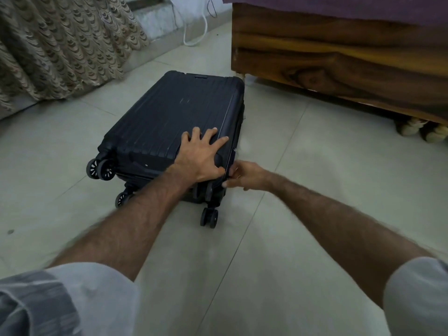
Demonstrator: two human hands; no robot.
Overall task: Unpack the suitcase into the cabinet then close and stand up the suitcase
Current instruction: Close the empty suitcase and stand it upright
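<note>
Left hand (pixel 202 155) presses the flat suitcase (pixel 169 122); right hand (pixel 244 175) pinches its zipper.

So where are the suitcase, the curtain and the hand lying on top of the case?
suitcase (pixel 169 112): head view, middle of its ribbed dark lid.
curtain (pixel 60 49): head view, patterned folds at upper left.
left hand (pixel 202 155): head view, back of the hand, fingers spread on the lid.
</note>
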